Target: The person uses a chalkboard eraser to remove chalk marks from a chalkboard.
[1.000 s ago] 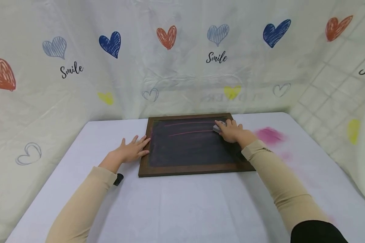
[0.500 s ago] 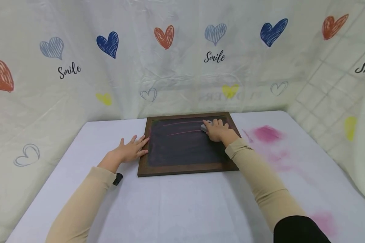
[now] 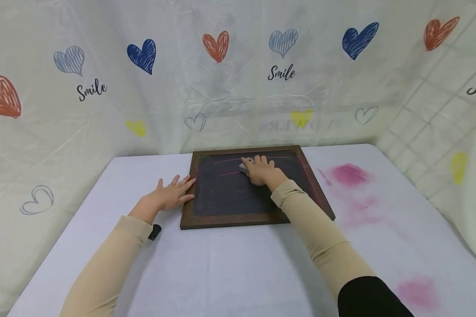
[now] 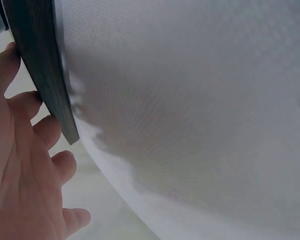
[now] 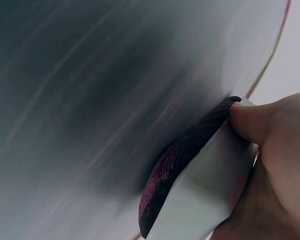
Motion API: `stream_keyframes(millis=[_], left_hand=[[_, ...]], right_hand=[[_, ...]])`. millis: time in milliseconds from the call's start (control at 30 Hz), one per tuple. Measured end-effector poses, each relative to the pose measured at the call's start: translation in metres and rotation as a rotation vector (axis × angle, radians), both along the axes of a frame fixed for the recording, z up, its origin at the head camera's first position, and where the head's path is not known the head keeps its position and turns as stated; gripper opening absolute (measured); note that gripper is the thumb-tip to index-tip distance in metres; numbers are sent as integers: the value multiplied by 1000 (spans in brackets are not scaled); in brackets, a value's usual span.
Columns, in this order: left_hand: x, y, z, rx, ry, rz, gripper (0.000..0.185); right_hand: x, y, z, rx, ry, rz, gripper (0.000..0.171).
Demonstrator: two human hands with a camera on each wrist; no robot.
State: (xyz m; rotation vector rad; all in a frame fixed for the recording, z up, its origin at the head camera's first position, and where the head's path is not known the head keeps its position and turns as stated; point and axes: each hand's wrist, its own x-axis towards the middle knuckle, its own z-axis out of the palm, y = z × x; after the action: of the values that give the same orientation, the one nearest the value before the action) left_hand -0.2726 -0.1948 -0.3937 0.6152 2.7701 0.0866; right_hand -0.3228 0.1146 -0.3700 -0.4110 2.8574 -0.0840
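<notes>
A chalkboard [image 3: 222, 198] with a brown wooden frame lies on the white-covered table. My right hand [image 3: 263, 172] grips a chalkboard eraser [image 3: 244, 167] against the upper middle of the board. In the right wrist view, the eraser has a pale body and a dark felt pad [image 5: 162, 172] dusted pink, turned to the board. A pink upper line [image 3: 227, 160] shows on both sides of that hand. Of the lower pink line [image 3: 229, 174], only a piece left of the eraser shows. My left hand [image 3: 168, 196] rests spread, its fingertips on the board's left frame [image 4: 40, 60].
Pink chalk smudges [image 3: 351, 175] mark the tablecloth right of the board, with another [image 3: 418, 293] nearer the front. Behind the table hangs a white curtain [image 3: 238, 88] printed with hearts and words.
My right hand has slid the eraser leftward across the board. The lower pink line no longer shows right of the hand, where the eraser passed. My left hand stays put.
</notes>
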Motion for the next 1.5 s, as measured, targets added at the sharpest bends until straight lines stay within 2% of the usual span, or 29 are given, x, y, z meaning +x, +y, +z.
stream_keyframes(millis=[333, 433, 567, 700, 800, 967, 1133, 1300, 1400, 1500], left_hand=[[3, 2, 1, -8, -4, 6, 70], [4, 1, 3, -11, -5, 8, 69], [5, -1, 4, -8, -6, 12, 69], [5, -2, 3, -3, -11, 12, 70], [5, -2, 3, 5, -16, 9, 70], [5, -2, 4, 13, -18, 3, 71], [5, -1, 5, 15, -12, 4, 71], [4, -2, 5, 16, -9, 2, 70], [4, -1, 4, 18, -10, 1, 70], [2, 0, 4, 17, -9, 2, 70]], right_hand=[[17, -91, -2, 50, 30, 149, 60], [21, -103, -4, 80, 61, 171, 59], [20, -103, -6, 84, 91, 181, 59], [15, -89, -8, 45, 81, 188, 60], [7, -67, -8, 22, 65, 161, 60], [-7, -15, -8, -9, 44, 81, 61], [-11, 42, -3, -51, 44, 5, 61], [-17, 88, -6, -56, 40, -68, 61], [-20, 100, -8, -75, 32, -92, 62], [-18, 97, -6, -81, 27, -108, 61]])
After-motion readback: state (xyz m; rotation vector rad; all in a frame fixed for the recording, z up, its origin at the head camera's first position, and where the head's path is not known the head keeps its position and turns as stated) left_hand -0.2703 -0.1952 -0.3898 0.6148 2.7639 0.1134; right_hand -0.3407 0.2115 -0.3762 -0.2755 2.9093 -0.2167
